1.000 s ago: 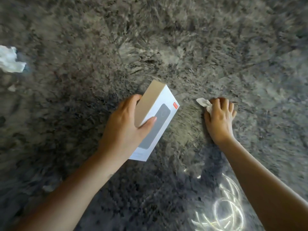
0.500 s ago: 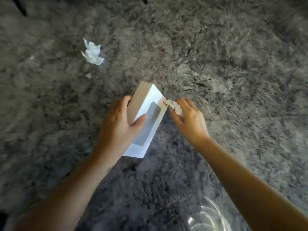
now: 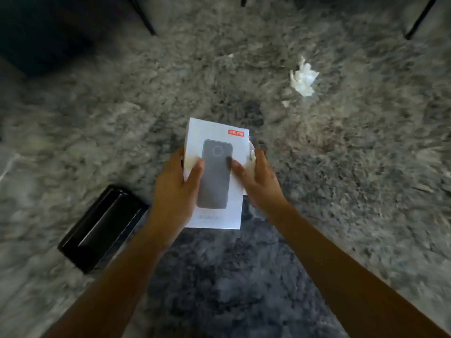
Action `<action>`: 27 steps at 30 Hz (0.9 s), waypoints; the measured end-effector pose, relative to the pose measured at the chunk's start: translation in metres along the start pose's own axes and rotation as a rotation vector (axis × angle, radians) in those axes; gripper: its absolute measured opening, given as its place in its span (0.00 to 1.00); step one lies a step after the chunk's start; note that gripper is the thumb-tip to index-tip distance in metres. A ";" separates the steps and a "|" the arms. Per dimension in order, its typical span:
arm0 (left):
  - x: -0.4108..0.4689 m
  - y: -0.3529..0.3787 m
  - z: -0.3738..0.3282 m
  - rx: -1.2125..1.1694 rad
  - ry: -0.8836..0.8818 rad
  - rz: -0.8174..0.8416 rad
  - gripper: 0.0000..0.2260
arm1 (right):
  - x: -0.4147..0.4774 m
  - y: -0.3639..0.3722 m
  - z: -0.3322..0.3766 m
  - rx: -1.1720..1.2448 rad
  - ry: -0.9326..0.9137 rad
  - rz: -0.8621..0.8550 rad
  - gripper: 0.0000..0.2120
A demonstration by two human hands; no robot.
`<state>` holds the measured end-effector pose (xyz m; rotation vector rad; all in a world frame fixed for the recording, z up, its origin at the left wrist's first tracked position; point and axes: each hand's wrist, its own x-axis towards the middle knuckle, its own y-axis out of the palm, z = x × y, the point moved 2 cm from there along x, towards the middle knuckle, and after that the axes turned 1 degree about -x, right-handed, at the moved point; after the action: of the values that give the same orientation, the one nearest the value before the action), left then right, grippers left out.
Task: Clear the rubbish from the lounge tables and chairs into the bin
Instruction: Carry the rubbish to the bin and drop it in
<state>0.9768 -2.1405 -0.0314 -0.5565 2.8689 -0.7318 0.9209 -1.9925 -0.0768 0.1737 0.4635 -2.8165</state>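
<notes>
A white cardboard box [image 3: 214, 142] with a grey device printed on its face and a red label is held flat above the shaggy grey rug. My left hand [image 3: 174, 191] grips its left edge, thumb on the face. My right hand [image 3: 258, 181] presses a small white paper scrap [image 3: 251, 152] against the box's right edge, thumb on the face. A crumpled white tissue [image 3: 303, 80] lies on the rug to the upper right, with a small white scrap [image 3: 285, 103] beside it and another small scrap [image 3: 230, 55] farther back.
A black rectangular object [image 3: 100, 228] lies on the rug at the lower left. Thin dark furniture legs [image 3: 146, 18] stand at the top, and another leg [image 3: 418, 18] at the top right. A dark shape [image 3: 36, 32] fills the upper left corner.
My right hand brought the paper scrap to the box and now grips the box too. The box turned face up. The view swung, so the tissue sits upper right and a black object appeared.
</notes>
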 end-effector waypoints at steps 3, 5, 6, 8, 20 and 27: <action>-0.007 -0.028 0.028 -0.126 -0.128 -0.097 0.09 | 0.001 0.043 0.010 -0.029 -0.039 0.095 0.20; -0.013 -0.042 0.045 -0.172 -0.189 -0.139 0.08 | -0.001 0.064 0.014 -0.012 -0.058 0.107 0.24; -0.016 -0.047 0.053 -0.189 -0.206 -0.145 0.07 | -0.002 0.072 0.016 -0.004 -0.054 0.110 0.26; -0.023 -0.057 0.067 -0.227 -0.233 -0.143 0.08 | -0.005 0.086 0.019 0.004 -0.041 0.116 0.26; -0.037 -0.114 0.109 0.845 -0.247 0.006 0.32 | -0.005 0.093 0.051 -0.554 -0.439 -0.013 0.29; -0.049 -0.108 0.142 0.970 -0.400 0.178 0.24 | 0.001 0.100 0.053 -0.782 -0.608 -0.055 0.29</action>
<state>1.0869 -2.2716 -0.1018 -0.2467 1.8460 -1.5796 0.9456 -2.1008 -0.0567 -0.8211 1.3306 -2.3299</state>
